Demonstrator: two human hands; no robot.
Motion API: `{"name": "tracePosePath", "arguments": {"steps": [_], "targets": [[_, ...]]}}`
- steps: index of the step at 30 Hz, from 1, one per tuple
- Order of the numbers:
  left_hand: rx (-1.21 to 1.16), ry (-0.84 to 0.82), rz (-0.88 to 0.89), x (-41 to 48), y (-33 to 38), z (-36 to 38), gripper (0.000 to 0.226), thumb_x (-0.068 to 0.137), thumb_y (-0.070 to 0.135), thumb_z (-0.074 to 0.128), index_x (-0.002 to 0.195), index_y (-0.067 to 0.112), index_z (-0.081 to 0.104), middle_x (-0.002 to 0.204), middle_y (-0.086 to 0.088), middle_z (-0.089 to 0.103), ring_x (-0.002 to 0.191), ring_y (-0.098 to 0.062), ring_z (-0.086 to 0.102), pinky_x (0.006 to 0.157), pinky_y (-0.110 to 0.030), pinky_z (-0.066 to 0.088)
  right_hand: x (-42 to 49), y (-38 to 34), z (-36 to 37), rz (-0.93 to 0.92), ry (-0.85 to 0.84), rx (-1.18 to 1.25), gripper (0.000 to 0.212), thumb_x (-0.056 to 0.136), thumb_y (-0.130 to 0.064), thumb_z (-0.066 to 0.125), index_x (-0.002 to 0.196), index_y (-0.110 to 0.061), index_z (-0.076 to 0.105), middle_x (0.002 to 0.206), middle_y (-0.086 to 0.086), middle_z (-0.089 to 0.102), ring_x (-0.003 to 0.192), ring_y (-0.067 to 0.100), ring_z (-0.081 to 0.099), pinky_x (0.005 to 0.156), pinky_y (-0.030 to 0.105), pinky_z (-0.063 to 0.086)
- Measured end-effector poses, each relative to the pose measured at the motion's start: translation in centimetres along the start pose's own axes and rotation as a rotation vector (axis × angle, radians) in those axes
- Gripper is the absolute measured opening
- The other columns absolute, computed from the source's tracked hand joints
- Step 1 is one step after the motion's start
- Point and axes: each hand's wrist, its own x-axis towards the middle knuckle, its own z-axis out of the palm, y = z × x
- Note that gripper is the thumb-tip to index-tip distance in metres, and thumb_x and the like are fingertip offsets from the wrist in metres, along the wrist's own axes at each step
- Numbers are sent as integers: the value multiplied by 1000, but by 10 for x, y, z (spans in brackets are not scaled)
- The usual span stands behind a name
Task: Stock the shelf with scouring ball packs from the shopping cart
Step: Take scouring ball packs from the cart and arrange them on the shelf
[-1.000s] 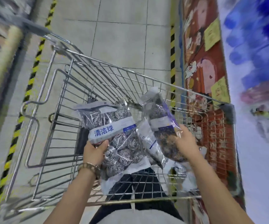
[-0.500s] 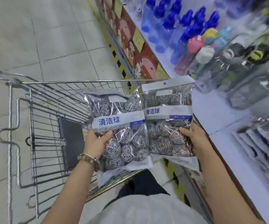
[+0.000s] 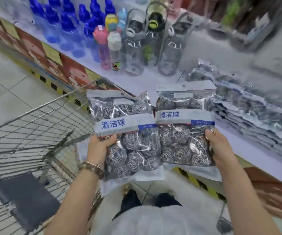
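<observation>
I hold two clear packs of steel scouring balls side by side in front of the white shelf (image 3: 167, 82). My left hand (image 3: 99, 146) grips the left pack (image 3: 125, 133) by its lower left edge, thumb on the front. My right hand (image 3: 220, 148) grips the right pack (image 3: 184, 126) by its lower right edge. Both packs are upright with their blue-lettered labels facing me. The wire shopping cart (image 3: 35, 126) stands at the left, below the packs.
A stack of the same scouring ball packs (image 3: 248, 116) lies on the shelf at the right. Blue-capped bottles (image 3: 72, 26) and grey water bottles (image 3: 147, 41) stand at the shelf's back. A dark flap (image 3: 23, 200) lies in the cart. Yellow-black tape marks the floor edge.
My view has swung from the cart to the shelf. Both packs have been lifted out of the cart and now hang level before the shelf, still in my hands.
</observation>
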Motion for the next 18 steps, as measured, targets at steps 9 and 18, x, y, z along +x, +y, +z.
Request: {"name": "tracePosePath", "arguments": {"steps": [9,18], "targets": [[91,-275,-1,-43,-17,136,30,74,-3,67,88,23,64,91,-1,67,92,-23,62,85,-35,47,-36,43,-150,63,280,104,24,102,-25,38,96,-16,60,91,3,68,83,17,63,72,31,47],[48,-357,-30,-131,-48,284,17,72,5,72,85,14,66,91,-8,68,93,-28,62,86,-37,49,-77,72,-307,56,522,197,37,101,-24,41,120,5,53,116,26,60,92,36,61,64,35,45]]}}
